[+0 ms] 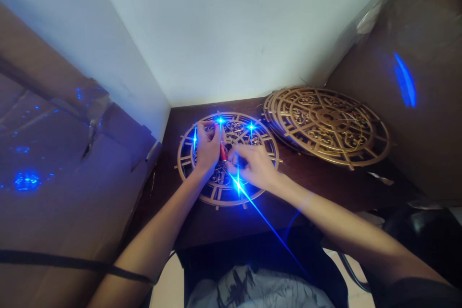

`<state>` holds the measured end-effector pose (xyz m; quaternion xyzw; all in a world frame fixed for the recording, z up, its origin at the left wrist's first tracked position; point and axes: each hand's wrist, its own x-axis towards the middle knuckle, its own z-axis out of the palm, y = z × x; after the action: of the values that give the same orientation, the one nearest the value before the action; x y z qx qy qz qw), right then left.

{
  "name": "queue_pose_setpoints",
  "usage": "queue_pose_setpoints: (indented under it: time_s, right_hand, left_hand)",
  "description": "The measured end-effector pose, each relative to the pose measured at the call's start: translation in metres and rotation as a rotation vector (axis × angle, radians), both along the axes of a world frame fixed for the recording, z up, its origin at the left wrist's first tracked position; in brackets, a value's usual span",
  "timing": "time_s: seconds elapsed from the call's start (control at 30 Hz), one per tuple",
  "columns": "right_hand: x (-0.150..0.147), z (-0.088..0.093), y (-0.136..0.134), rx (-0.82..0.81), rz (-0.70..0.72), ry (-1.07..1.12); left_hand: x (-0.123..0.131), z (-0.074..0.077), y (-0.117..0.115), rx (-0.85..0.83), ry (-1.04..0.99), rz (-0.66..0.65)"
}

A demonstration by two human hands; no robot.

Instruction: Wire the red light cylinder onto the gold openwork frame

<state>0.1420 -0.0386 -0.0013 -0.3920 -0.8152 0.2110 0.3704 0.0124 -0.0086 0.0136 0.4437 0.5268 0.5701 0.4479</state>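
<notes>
A round bronze-coloured openwork disc (211,194), like a clock face with scroll patterns, lies flat on the dark table before me. My left hand (208,149) is over its left half, closed around a slim red tube (223,152). The tube slants down towards my right hand (254,163). My right hand's fingers are curled and pinched close to the tube's lower end; what is between them cannot be made out. Bright blue spots of light (237,185) glare on the disc around both hands, and a thin blue streak runs from there to the lower right.
Several similar openwork discs (332,120) are stacked at the right of the dark table (303,173). Cardboard (54,163) stands at the left with blue glints on it. A pale wall (231,33) is behind, a brown panel (404,120) at the right. A black cable (72,262) crosses my left forearm.
</notes>
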Motion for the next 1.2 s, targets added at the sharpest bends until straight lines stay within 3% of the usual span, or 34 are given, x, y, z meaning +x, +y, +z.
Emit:
queue_pose_setpoints:
  time_s: [0.23, 0.6, 1.2]
  right_hand:
    - [0.0013, 0.0018, 0.0000, -0.056, 0.036, -0.011]
    - [0.0022, 0.0045, -0.0018, 0.051, 0.098, -0.137]
    - [-0.0002, -0.0025, 0.0011, 0.114, 0.178, -0.005]
  left_hand:
    - [-0.0001, 0.0000, -0.0002, 0.038, 0.012, -0.022]
    - [-0.0029, -0.0037, 0.0019, 0.054, -0.010, -0.057]
    - [-0.0034, -0.0078, 0.0030, 0.086, -0.005, -0.108]
